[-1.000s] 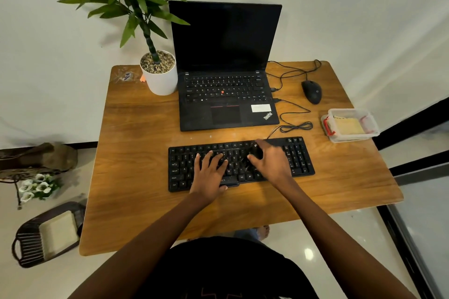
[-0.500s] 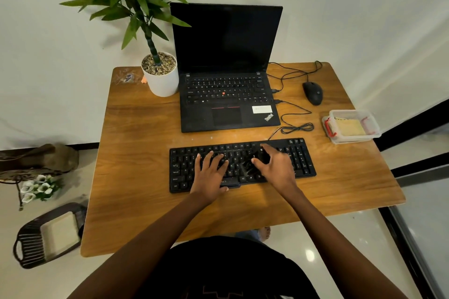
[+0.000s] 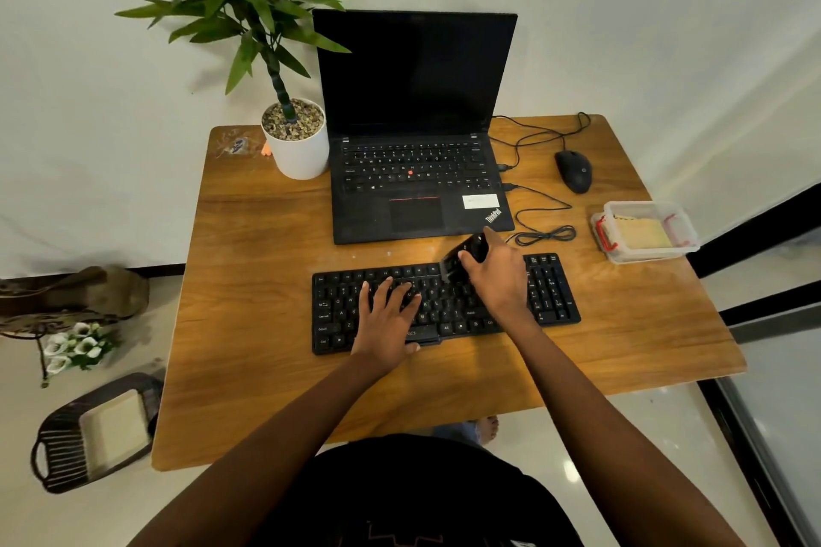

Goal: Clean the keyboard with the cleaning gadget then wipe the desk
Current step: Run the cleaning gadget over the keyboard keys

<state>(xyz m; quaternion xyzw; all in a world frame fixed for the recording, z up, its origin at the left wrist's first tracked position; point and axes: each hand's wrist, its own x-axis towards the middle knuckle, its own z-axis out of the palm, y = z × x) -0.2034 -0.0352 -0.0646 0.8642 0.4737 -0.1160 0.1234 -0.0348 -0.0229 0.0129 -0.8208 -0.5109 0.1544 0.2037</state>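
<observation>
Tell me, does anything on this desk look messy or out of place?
Small things only: a bit of crumpled clear plastic lies at the far left corner of the desk beside the plant pot, and pale specks dot the wood between laptop and keyboard.

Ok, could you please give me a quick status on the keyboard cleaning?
Left hand flat on the keyboard. Right hand grips the cleaning gadget at the keyboard's far edge. Coiled cable lies just beyond.

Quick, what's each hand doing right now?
Left hand: open, fingers resting flat on the keyboard.
Right hand: gripping the cleaning gadget at the keyboard's far edge.
</observation>
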